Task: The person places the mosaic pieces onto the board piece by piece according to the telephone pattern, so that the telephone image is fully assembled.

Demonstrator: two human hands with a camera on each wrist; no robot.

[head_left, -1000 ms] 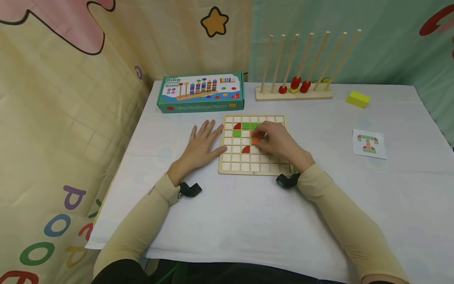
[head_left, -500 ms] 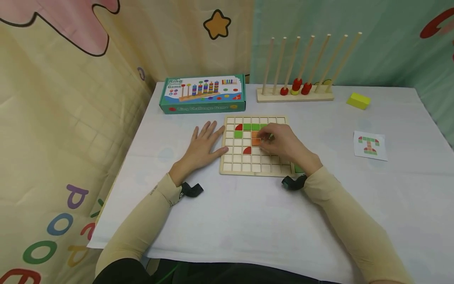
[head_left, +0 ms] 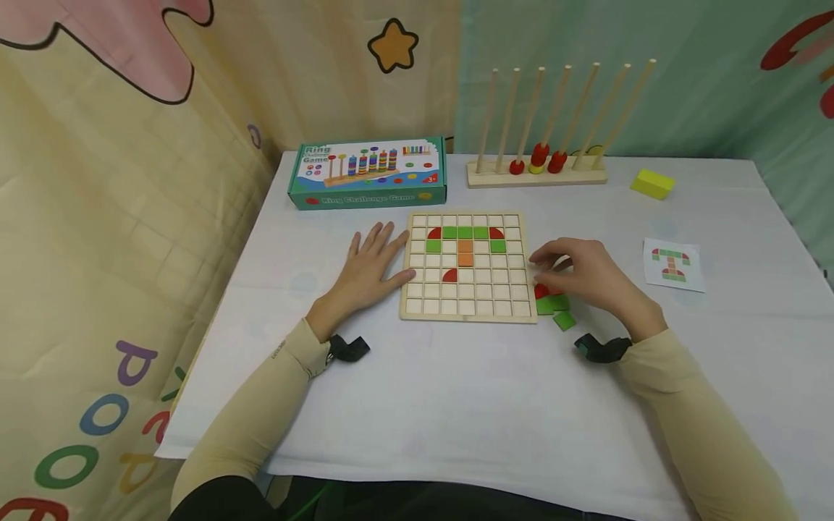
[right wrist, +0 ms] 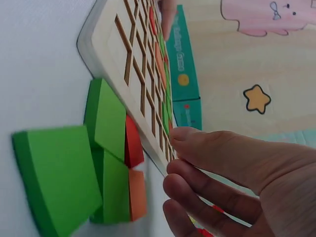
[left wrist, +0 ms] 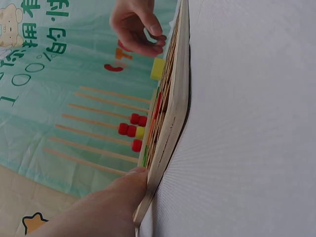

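A wooden grid board (head_left: 483, 298) lies flat, with green, orange and red tiles set in some cells. Two orange tiles (head_left: 465, 253) form a column, and one red quarter-round tile (head_left: 449, 276) sits lower left of them. My left hand (head_left: 366, 269) lies spread on the table, thumb and forefinger touching the board's left edge. Beside the right edge, my right hand (head_left: 589, 271) hovers with fingers loosely bent; nothing shows between them in the right wrist view. Below it is a small pile of loose tiles: green tiles (right wrist: 64, 173), a red tile (right wrist: 132, 143) and an orange tile (right wrist: 138, 194).
Behind the board stand a green Ring Challenge Game box (head_left: 368, 174) and a wooden peg rack (head_left: 541, 179) with red and yellow beads. To the right lie a yellow block (head_left: 653, 184) and a pattern card (head_left: 674, 265) showing coloured tiles.
My right hand has left the board's upper right area and moved right to the loose tiles. A red and a green tile now show in the cells it covered. My left hand stays put.
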